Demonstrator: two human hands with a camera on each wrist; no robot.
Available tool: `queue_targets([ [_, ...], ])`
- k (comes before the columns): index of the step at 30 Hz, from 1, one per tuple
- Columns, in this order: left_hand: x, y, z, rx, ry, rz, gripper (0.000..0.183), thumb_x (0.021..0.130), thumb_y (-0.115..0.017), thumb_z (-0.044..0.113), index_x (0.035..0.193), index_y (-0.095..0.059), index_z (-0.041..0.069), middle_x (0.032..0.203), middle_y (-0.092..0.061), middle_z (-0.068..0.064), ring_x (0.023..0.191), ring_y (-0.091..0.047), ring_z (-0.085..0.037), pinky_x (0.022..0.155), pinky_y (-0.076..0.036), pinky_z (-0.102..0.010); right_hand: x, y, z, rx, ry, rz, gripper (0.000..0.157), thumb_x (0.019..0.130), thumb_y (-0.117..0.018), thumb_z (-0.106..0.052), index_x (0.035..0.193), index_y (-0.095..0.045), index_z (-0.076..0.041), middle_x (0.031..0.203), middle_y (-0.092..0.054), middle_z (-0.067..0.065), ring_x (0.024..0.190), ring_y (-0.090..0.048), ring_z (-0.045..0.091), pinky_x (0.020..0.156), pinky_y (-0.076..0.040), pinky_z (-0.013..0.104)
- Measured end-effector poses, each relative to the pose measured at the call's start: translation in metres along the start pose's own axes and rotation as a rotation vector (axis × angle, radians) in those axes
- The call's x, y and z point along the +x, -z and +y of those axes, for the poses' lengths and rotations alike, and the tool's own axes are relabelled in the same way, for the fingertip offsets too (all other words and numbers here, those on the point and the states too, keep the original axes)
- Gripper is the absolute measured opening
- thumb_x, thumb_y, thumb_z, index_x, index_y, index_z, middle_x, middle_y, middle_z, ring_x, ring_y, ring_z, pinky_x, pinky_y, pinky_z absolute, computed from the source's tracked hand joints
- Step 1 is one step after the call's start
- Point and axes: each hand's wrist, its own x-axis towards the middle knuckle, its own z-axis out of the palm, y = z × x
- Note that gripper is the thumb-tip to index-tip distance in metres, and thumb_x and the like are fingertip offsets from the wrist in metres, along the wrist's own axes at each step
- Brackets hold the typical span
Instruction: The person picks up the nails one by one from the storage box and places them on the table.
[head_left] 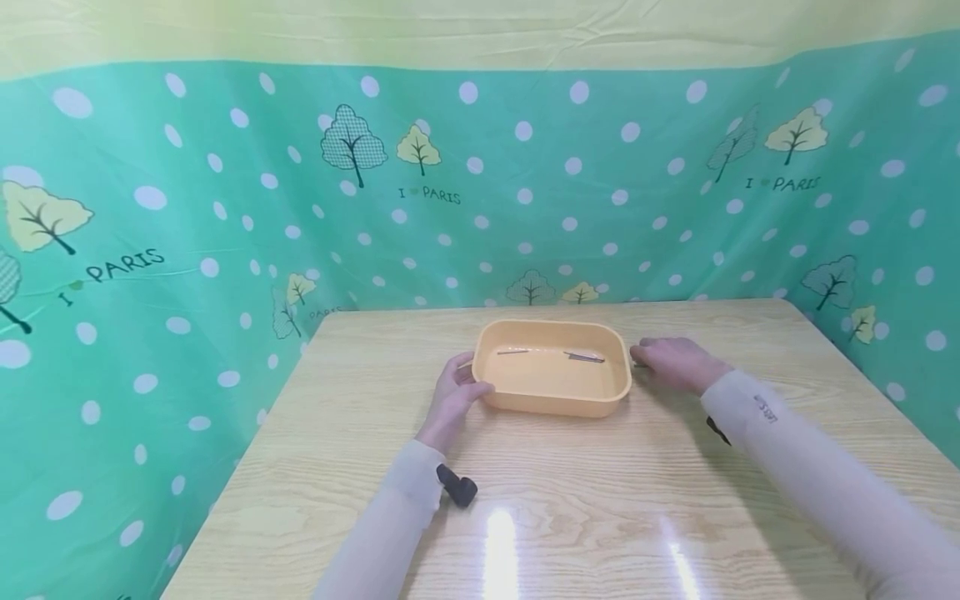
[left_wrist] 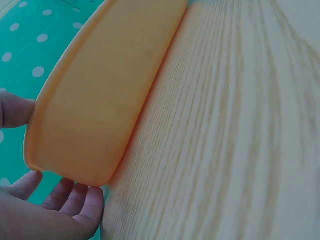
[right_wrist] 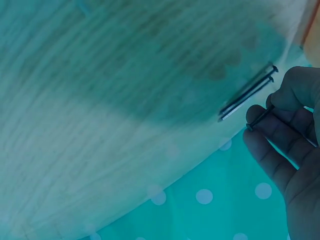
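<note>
Sleeves, pale, one pair – left (head_left: 382, 525) and right (head_left: 817, 475), both reaching in from the near edge; a black strap (head_left: 459, 487) at the left cuff.

Table (head_left: 570, 475), wood-grained, glare on its near part.

Left hand (head_left: 450, 396), at the left end of the tray (head_left: 551, 406); thumb on the rim by the near left corner, fingers bent against the end wall, spread only as wide as that corner; a light hold, by the look of it.

Right hand (head_left: 678, 362), just beyond the tray's right end, low over the table; thumb and fingertips nearly closed, pinching one nail (right_wrist: 261, 117), its head showing past the fingers.

Loose nails (right_wrist: 250, 95), two by appearance, side by side on the table next to the right hand, outside the tray.

Tray, orange, upright, on the far half of the table; thin metal pieces (head_left: 585, 357) lie within toward the far side, exact count unclear.

Risks, as judged: the pinched nail could roll or drop, being slim and held by the fingertips alone; the loose pair could be knocked away by a brushing knuckle; the tray could slide if bumped, its right end being unheld.

Curtain (head_left: 450, 250), green, white-dotted, behind all.
</note>
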Motion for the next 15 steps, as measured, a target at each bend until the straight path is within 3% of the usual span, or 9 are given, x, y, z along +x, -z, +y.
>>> queue_targets([
  [6, 0.001, -0.001, -0.001, 0.009, -0.016, 0.022, 0.076, 0.072, -0.069, 0.0, 0.141, -0.038, 0.007, 0.137, -0.045, -0.021, 0.125, -0.046, -0.034, 0.103, -0.041, -0.043, 0.0, -0.008, 0.001, -0.004, -0.005, -0.008, 0.01, 0.088, -0.063, -0.004, 0.091, -0.066, -0.013, 0.085, -0.064, 0.002, 0.074, -0.063, 0.02, 0.067, -0.055, 0.037],
  [15, -0.001, -0.003, 0.0, 0.009, -0.026, 0.036, 0.076, 0.071, -0.068, -0.001, 0.14, -0.039, 0.005, 0.135, -0.045, -0.023, 0.123, -0.047, -0.035, 0.101, -0.043, -0.042, -0.001, -0.013, 0.004, -0.004, 0.001, -0.013, 0.005, 0.087, -0.064, -0.005, 0.085, -0.063, -0.01, 0.074, -0.056, -0.001, 0.062, -0.055, 0.015, 0.056, -0.051, 0.034],
])
